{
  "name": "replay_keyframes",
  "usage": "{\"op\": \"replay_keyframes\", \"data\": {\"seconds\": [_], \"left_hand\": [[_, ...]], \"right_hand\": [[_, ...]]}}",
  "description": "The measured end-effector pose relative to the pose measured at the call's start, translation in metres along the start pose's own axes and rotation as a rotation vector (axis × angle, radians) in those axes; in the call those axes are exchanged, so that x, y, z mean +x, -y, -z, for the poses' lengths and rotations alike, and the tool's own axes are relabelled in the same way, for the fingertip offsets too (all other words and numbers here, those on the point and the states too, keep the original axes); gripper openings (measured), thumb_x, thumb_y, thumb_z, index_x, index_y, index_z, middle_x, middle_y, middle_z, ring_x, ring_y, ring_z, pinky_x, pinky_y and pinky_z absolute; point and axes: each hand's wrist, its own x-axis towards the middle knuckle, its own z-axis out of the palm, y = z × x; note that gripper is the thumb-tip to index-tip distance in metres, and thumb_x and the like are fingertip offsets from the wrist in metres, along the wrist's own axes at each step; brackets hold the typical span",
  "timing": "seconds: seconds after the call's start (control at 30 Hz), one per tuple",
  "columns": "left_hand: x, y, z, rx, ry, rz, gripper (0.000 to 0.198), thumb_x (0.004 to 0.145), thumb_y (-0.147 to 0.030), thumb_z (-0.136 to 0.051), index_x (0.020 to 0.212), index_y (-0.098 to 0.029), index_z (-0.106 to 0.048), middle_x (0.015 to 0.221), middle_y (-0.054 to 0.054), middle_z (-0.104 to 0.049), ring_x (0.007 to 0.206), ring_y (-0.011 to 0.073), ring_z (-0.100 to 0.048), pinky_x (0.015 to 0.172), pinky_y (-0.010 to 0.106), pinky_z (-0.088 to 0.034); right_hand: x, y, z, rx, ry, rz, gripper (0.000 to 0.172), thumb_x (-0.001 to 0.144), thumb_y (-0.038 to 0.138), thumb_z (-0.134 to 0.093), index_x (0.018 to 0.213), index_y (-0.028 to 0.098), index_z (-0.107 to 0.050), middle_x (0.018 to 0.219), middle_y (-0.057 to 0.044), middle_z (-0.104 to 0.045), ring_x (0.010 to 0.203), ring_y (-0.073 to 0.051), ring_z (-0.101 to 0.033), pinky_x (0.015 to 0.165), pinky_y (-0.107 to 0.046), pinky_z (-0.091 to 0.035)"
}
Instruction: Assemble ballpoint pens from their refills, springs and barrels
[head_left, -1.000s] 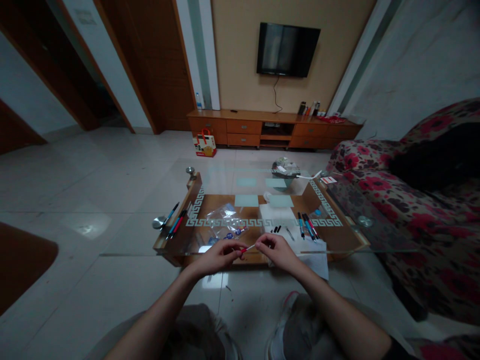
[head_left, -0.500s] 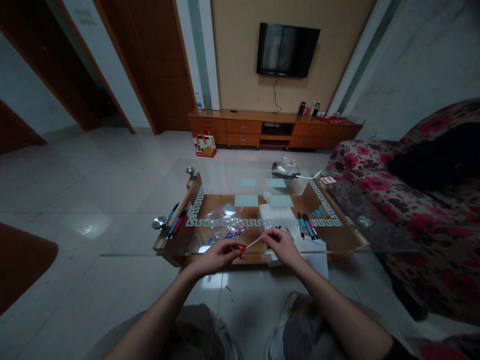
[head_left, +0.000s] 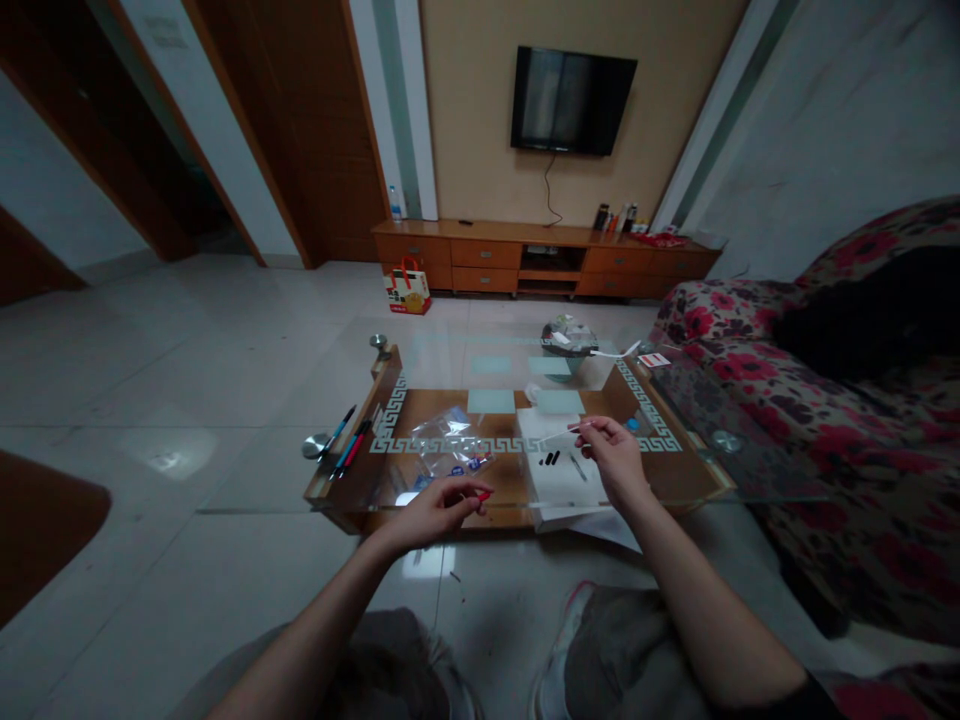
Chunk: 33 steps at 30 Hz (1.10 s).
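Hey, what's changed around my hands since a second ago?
Your right hand moved right and up in the picture, carrying the thin stick clear of the red piece. Your left hand stayed put, still holding the red piece. The pens on the left haven't moved.

Above the glass-topped wooden bench (head_left: 510, 486), the left grip's (head_left: 446, 508) fingers partly hide a small red piece (head_left: 484, 496); the right grip (head_left: 615, 455) covers one end of a thin pale stick (head_left: 559, 433). The picture's edges cut the red-flowered fabric sofa (head_left: 742, 370) right of the bench and a rounded brown panel (head_left: 45, 530) left.
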Motion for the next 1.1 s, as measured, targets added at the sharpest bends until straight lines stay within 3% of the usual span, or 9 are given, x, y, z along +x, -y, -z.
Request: {"op": "replay_keyframes", "data": {"seconds": [0.17, 0.27, 0.37, 0.53, 0.77, 0.9, 1.1], "left_hand": [[0.001, 0.003, 0.002, -0.012, -0.005, -0.002, 0.047, 0.089, -0.049, -0.059, 0.122, -0.016, -0.062, 0.095, 0.009, -0.07, 0.055, 0.008, -0.051, 0.052, 0.021, -0.041], [0.001, 0.004, 0.002, -0.018, -0.011, -0.004, 0.047, 0.089, -0.049, -0.06, 0.122, -0.016, -0.063, 0.094, 0.008, -0.069, 0.055, 0.008, -0.051, 0.052, 0.021, -0.04], [0.002, 0.003, 0.001, -0.013, -0.023, 0.002, 0.047, 0.089, -0.05, -0.06, 0.121, -0.016, -0.063, 0.093, 0.007, -0.068, 0.054, 0.0075, -0.05, 0.05, 0.02, -0.039], [0.003, 0.004, 0.001, -0.021, -0.031, -0.008, 0.048, 0.089, -0.05, -0.06, 0.123, -0.017, -0.062, 0.094, 0.007, -0.068, 0.055, 0.0078, -0.051, 0.051, 0.021, -0.042], [0.004, 0.009, 0.003, -0.033, -0.057, -0.033, 0.05, 0.088, -0.051, -0.06, 0.125, -0.017, -0.061, 0.095, 0.007, -0.066, 0.063, 0.0111, -0.057, 0.056, 0.024, -0.047], [0.004, 0.009, 0.004, -0.03, -0.062, -0.051, 0.049, 0.09, -0.05, -0.059, 0.126, -0.017, -0.06, 0.097, 0.008, -0.066, 0.064, 0.0113, -0.057, 0.058, 0.024, -0.048], [0.003, 0.007, 0.004, -0.027, -0.044, -0.038, 0.048, 0.091, -0.049, -0.058, 0.127, -0.017, -0.06, 0.098, 0.008, -0.066, 0.064, 0.0111, -0.057, 0.057, 0.024, -0.047]], "right_hand": [[0.017, -0.001, 0.023, -0.138, -0.097, 0.113, 0.037, 0.073, 0.047, -0.073, 0.094, 0.017, -0.063, 0.087, -0.008, -0.071, 0.069, -0.016, -0.063, 0.06, -0.026, -0.049], [0.018, -0.002, 0.028, -0.356, -0.087, 0.216, 0.034, 0.074, 0.045, -0.072, 0.091, 0.017, -0.066, 0.083, -0.008, -0.07, 0.071, -0.018, -0.063, 0.067, -0.03, -0.05], [0.018, -0.006, 0.029, -0.466, -0.041, 0.218, 0.033, 0.075, 0.045, -0.07, 0.091, 0.017, -0.067, 0.081, -0.008, -0.07, 0.069, -0.019, -0.062, 0.067, -0.031, -0.05], [0.022, -0.017, 0.029, -0.43, -0.028, 0.121, 0.033, 0.07, 0.043, -0.071, 0.088, 0.016, -0.068, 0.077, -0.006, -0.069, 0.065, -0.017, -0.061, 0.06, -0.028, -0.049], [0.018, -0.019, 0.022, -0.224, -0.003, -0.189, 0.03, 0.068, 0.04, -0.07, 0.084, 0.015, -0.067, 0.078, -0.007, -0.071, 0.055, -0.013, -0.058, 0.043, -0.021, -0.038], [0.01, -0.02, 0.019, -0.287, 0.137, -0.309, 0.023, 0.066, 0.034, -0.072, 0.081, 0.016, -0.069, 0.072, -0.005, -0.07, 0.051, -0.011, -0.055, 0.041, -0.018, -0.035], [-0.001, -0.025, 0.013, -0.369, 0.341, -0.351, 0.018, 0.065, 0.025, -0.072, 0.079, 0.015, -0.071, 0.073, -0.006, -0.073, 0.054, -0.011, -0.058, 0.044, -0.018, -0.036]]}}
